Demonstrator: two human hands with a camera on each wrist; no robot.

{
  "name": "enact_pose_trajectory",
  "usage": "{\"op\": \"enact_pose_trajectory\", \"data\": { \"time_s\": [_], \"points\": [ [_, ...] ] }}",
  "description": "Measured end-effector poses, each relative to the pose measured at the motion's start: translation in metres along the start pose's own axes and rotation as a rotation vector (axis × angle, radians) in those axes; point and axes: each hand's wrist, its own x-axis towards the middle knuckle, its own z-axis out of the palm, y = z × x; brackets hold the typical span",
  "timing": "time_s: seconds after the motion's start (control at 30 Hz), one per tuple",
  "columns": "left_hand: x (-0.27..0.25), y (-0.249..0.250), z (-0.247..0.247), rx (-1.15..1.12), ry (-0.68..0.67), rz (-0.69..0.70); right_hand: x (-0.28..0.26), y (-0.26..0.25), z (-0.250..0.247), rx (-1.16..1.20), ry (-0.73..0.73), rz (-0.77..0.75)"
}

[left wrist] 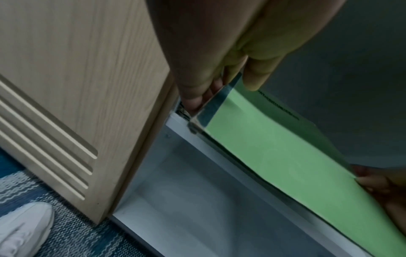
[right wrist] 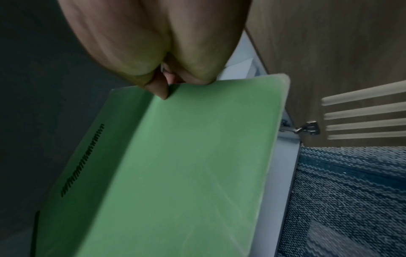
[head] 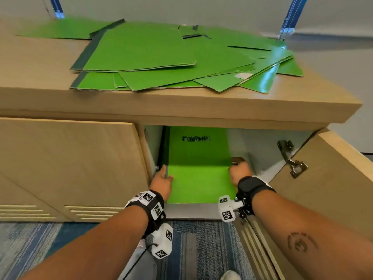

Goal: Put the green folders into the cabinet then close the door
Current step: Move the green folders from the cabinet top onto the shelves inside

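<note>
At lower centre, your left hand [head: 162,183] pinches the spine edge of a green folder [head: 198,170] while your right hand [head: 240,174] grips its opposite edge, likely keeping it level as it enters the cabinet [head: 260,158]. More green folders [head: 161,55] wait on top, upper centre; at right the door [head: 327,178] hangs open.

both forearms reach forward, left hand [head: 162,183] and right hand [head: 240,172] with fingers [left wrist: 195,97] pinching.
</note>
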Motion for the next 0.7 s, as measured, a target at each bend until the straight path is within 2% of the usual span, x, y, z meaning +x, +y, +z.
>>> {"op": "enact_pose_trajectory", "data": {
  "time_s": [0.07, 0.13, 0.33, 0.43, 0.57, 0.7],
  "points": [
    [0.006, 0.001, -0.002, 0.069, 0.03, 0.015, 0.005, -0.007, 0.006, -0.129, -0.085, 0.044],
    [0.012, 0.001, -0.003, 0.111, 0.029, 0.031, 0.013, -0.012, 0.012, -0.151, -0.134, 0.056],
    [0.013, 0.008, 0.006, 0.244, -0.04, 0.073, 0.034, -0.006, 0.029, -0.242, -0.193, 0.08],
    [0.005, 0.001, 0.006, 0.358, -0.049, 0.163, 0.042, -0.012, 0.034, -0.19, -0.149, 0.073],
    [-0.004, -0.006, 0.002, 0.383, -0.088, 0.194, 0.062, -0.019, 0.052, -0.162, 0.044, 0.008],
    [-0.007, -0.002, -0.004, 0.382, -0.105, 0.174, 0.069, -0.025, 0.067, -0.214, -0.003, -0.048]
  ]
}}
